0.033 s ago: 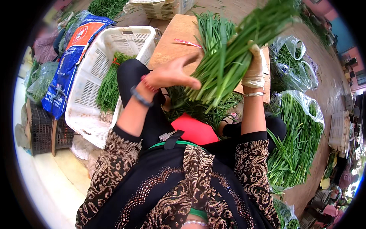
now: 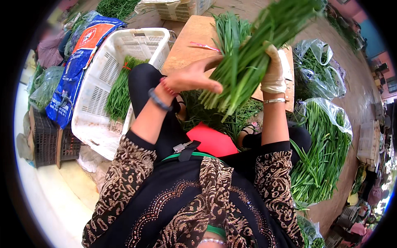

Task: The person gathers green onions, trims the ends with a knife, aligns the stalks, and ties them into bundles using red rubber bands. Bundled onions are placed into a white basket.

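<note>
A thick bunch of garlic chives [image 2: 248,66] slants up to the right above the wooden board, its pale cut ends toward me. My right hand [image 2: 273,68], in a whitish glove, is wrapped round its right side and holds it up. Bare and with thumb and fingers apart, my left hand [image 2: 194,78] reaches the bunch's left edge; whether it touches the stems I cannot tell. More loose chives [image 2: 231,33] lie on the wooden board [image 2: 186,41] behind, beside a small red-and-white strip [image 2: 202,46].
To the left stands a white plastic crate [image 2: 93,99] with a tied chive bunch [image 2: 122,84] inside. A blue sack [image 2: 68,91] leans beside it. Bagged chives [image 2: 320,153] stand on the right. Trimmings [image 2: 198,113] cover the ground between my feet, near a red object [image 2: 215,140].
My left hand has moved slightly right, closer to the bunch. The bunch has shifted slightly in my right hand's hold.
</note>
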Demonstrator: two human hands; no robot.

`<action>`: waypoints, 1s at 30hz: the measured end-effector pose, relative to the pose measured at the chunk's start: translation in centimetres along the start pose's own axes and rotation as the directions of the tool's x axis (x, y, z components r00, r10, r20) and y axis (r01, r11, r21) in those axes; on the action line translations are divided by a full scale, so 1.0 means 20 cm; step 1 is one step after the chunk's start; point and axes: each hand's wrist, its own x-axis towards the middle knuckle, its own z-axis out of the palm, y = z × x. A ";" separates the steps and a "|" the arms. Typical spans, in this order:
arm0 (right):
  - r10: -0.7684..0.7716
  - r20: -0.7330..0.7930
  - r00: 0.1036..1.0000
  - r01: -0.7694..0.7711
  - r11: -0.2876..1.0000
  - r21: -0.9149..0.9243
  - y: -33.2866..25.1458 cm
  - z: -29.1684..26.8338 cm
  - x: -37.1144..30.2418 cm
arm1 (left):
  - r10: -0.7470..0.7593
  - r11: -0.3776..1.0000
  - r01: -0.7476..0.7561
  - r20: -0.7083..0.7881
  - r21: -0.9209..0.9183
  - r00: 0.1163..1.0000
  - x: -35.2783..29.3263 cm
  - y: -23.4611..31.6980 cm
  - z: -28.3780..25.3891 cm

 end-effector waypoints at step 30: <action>-0.148 0.344 0.927 0.258 0.918 -0.302 0.29 0.72 0.46 | -0.113 0.819 -0.228 -0.538 -0.526 0.835 0.05 -0.22 -0.37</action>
